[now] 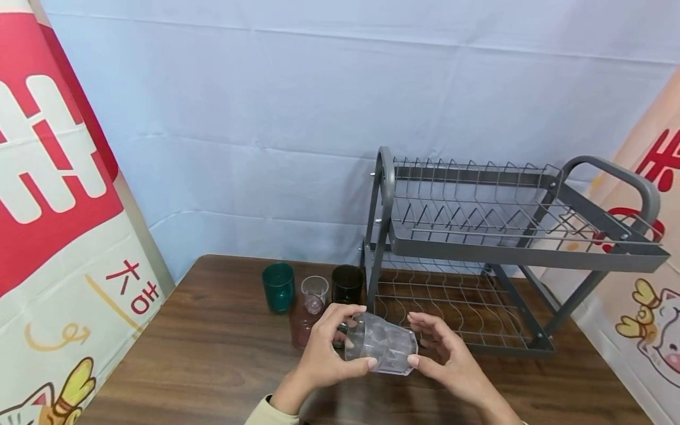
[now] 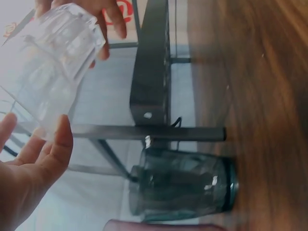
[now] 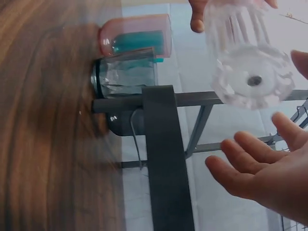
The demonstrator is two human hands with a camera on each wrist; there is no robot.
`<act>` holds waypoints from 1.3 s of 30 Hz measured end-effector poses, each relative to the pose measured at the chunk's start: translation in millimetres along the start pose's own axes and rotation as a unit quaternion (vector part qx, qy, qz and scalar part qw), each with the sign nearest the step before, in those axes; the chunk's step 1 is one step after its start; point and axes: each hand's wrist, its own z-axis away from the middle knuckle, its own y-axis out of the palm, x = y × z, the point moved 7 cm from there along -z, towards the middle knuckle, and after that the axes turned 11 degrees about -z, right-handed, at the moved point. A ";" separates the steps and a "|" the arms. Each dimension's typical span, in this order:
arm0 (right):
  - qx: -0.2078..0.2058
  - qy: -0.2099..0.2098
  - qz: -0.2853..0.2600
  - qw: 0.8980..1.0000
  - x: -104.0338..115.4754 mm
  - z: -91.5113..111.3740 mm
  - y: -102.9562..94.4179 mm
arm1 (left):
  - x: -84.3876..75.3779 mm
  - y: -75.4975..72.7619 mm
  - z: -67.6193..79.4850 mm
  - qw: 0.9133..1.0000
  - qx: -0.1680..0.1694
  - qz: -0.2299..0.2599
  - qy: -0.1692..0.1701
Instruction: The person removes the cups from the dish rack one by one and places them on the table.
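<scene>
A clear faceted drinking glass (image 1: pixel 386 343) is held on its side above the table, rim toward the left and thick base toward the right. My left hand (image 1: pixel 333 345) grips it at the rim end, thumb in front and fingers behind. My right hand (image 1: pixel 448 360) is at the base end, fingers spread and loosely bent. In the right wrist view its fingers (image 3: pixel 248 156) stand apart from the glass, while the thumb (image 3: pixel 301 62) is close beside the base. Behind the left hand, a pink glass (image 1: pixel 301 330) is partly hidden, and a grey-green glass (image 2: pixel 185 185) shows in the left wrist view.
A two-tier grey metal dish rack (image 1: pixel 446 248) stands at the right of the wooden table (image 1: pixel 223 342). Left of it are a teal glass (image 1: pixel 278 289), a small clear glass (image 1: pixel 315 285) and a dark glass (image 1: pixel 347 284). Pale blue cloth (image 1: pixel 239 118) hangs behind.
</scene>
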 end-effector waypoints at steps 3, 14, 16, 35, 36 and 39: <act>0.014 0.024 0.036 0.999 -0.7 -1.8 0.6 | 2.8 -3.8 1.7 1.000 0.014 -0.025 0.000; 0.077 0.064 0.144 0.984 5.5 -1.6 10.0 | 2.0 -25.0 7.7 0.993 0.059 -0.104 -0.016; 0.080 0.069 0.154 0.982 6.4 -2.1 12.5 | 3.4 -28.8 9.0 0.991 0.066 -0.114 -0.025; 0.091 0.129 0.288 0.944 -7.4 -26.7 37.3 | 11.2 -60.9 23.1 0.971 0.078 -0.221 -0.055; 0.093 0.129 0.292 0.943 -7.1 -27.7 38.7 | 11.8 -61.8 23.5 0.969 0.079 -0.225 -0.056; 0.100 0.125 0.298 0.941 -5.6 -30.6 43.0 | 13.0 -64.7 24.9 0.965 0.086 -0.239 -0.061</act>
